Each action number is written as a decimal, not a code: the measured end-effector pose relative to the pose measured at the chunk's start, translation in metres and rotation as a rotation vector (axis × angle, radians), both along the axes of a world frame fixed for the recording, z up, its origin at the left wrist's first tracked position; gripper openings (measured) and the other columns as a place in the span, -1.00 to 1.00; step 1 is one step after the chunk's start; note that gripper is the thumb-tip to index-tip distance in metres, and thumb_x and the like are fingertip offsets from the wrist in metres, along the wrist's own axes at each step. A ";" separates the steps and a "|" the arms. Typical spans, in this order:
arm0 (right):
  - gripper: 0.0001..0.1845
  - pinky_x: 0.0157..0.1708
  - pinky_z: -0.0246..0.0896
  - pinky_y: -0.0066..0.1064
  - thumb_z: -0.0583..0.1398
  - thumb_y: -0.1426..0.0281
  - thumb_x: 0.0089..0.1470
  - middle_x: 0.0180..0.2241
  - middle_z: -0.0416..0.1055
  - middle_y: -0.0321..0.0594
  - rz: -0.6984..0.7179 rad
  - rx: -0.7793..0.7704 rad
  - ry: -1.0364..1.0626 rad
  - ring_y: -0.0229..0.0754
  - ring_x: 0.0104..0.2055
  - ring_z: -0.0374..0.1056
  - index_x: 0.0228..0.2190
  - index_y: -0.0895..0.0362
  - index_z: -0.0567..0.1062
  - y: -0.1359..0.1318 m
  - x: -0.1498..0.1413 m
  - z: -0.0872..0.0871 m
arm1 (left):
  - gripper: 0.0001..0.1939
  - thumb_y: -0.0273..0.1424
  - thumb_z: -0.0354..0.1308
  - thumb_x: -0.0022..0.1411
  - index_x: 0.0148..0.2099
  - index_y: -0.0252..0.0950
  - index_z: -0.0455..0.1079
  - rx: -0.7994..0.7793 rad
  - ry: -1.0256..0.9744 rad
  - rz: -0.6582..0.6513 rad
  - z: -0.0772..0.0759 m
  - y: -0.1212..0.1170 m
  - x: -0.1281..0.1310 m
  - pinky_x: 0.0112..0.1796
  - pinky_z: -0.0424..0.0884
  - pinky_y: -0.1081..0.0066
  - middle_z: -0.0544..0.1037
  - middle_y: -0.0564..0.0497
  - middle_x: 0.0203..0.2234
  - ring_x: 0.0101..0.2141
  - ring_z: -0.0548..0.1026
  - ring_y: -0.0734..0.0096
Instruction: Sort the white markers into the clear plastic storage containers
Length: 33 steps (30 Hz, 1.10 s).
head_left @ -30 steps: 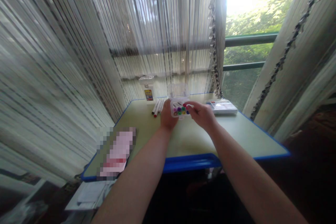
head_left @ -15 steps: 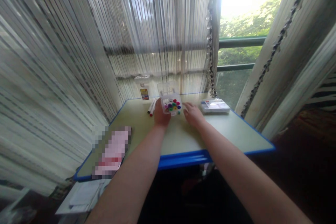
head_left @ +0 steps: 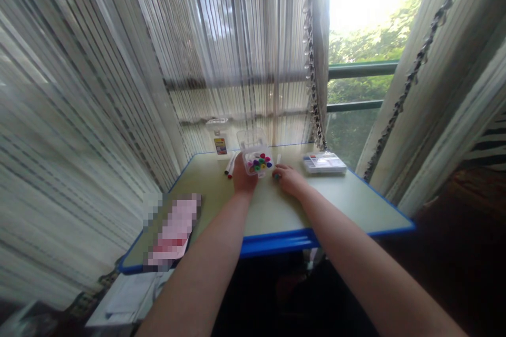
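Note:
My left hand [head_left: 244, 178] is wrapped round the left side of a clear plastic box [head_left: 252, 139] whose lid stands open at the back. Inside lie several markers [head_left: 261, 162], their coloured caps in red, pink, purple, green, yellow and blue facing me. Just right of the box, my right hand [head_left: 289, 179] is down at the table with its fingers closed on a white marker [head_left: 279, 159] with a teal cap. Left of my left hand lie a few white markers [head_left: 230, 169], one with a dark end and one with a red end.
A clear container [head_left: 219, 139] with a yellow label stands at the back left. A flat clear case [head_left: 324, 163] lies on the right of the blue-edged table [head_left: 348, 210]. A blurred pink item [head_left: 177, 226] is at the front left. Curtains [head_left: 237, 52] hang behind.
My right hand has left the red-capped marker in the box, come down to the table and closed on the teal-capped marker. My left hand keeps holding the box.

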State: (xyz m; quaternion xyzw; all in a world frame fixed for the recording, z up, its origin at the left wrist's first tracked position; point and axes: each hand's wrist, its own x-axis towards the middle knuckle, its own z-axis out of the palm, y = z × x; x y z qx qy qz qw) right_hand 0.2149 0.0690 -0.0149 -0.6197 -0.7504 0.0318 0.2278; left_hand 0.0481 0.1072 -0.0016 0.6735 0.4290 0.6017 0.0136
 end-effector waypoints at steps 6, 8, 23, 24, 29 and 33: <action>-0.62 -0.10 0.19 -0.25 0.00 0.59 -0.02 -0.08 0.43 -0.09 -0.055 0.054 0.075 -0.05 -0.05 0.32 -0.19 0.10 0.43 0.001 -0.001 0.005 | -0.72 -0.49 0.10 0.05 -0.13 -0.27 0.27 -0.025 0.046 0.018 -0.002 0.001 -0.001 -0.10 0.38 0.13 0.45 -0.15 -0.21 -0.11 0.44 0.09; -0.65 -0.12 0.21 -0.28 -0.01 0.58 0.01 -0.13 0.45 -0.07 -0.094 0.178 0.179 -0.07 -0.10 0.35 -0.18 0.13 0.40 0.000 0.000 0.010 | -0.70 -0.50 0.11 0.03 -0.13 -0.26 0.26 -0.018 0.045 0.025 -0.003 0.002 -0.001 -0.11 0.40 0.14 0.46 -0.13 -0.21 -0.12 0.44 0.10; -0.81 -0.50 0.29 -0.47 0.07 0.25 0.17 -0.38 0.43 -0.31 0.037 1.077 1.181 -0.35 -0.54 0.36 -0.22 0.05 0.19 -0.046 -0.008 0.051 | -0.73 -0.45 0.12 0.04 -0.14 -0.24 0.28 -0.011 -0.013 -0.058 -0.004 0.005 -0.002 -0.12 0.39 0.09 0.47 -0.14 -0.22 -0.14 0.45 0.07; -0.81 -0.52 0.28 -0.48 0.07 0.24 0.17 -0.40 0.42 -0.33 0.027 1.083 1.246 -0.35 -0.56 0.35 -0.22 0.05 0.18 -0.045 -0.007 0.053 | -0.73 -0.45 0.11 0.04 -0.14 -0.23 0.27 -0.007 -0.009 -0.056 -0.004 0.005 -0.002 -0.12 0.39 0.08 0.47 -0.14 -0.23 -0.15 0.45 0.08; -0.78 -0.56 0.28 -0.50 0.09 0.25 0.16 -0.44 0.43 -0.35 0.101 0.991 1.257 -0.35 -0.58 0.36 -0.21 0.05 0.17 -0.046 -0.013 0.053 | -0.68 -0.49 0.07 0.03 -0.11 -0.23 0.25 0.029 0.029 -0.058 -0.006 0.007 -0.002 -0.11 0.38 0.06 0.46 -0.15 -0.22 -0.14 0.44 0.09; -0.80 -0.44 0.36 -0.44 0.11 0.29 0.15 -0.34 0.48 -0.26 0.166 0.914 0.929 -0.29 -0.45 0.44 -0.19 0.05 0.24 -0.048 -0.022 0.043 | -0.69 -0.50 0.07 0.00 -0.13 -0.25 0.27 0.060 0.064 -0.077 -0.007 0.009 -0.002 -0.11 0.36 0.07 0.45 -0.16 -0.23 -0.13 0.43 0.09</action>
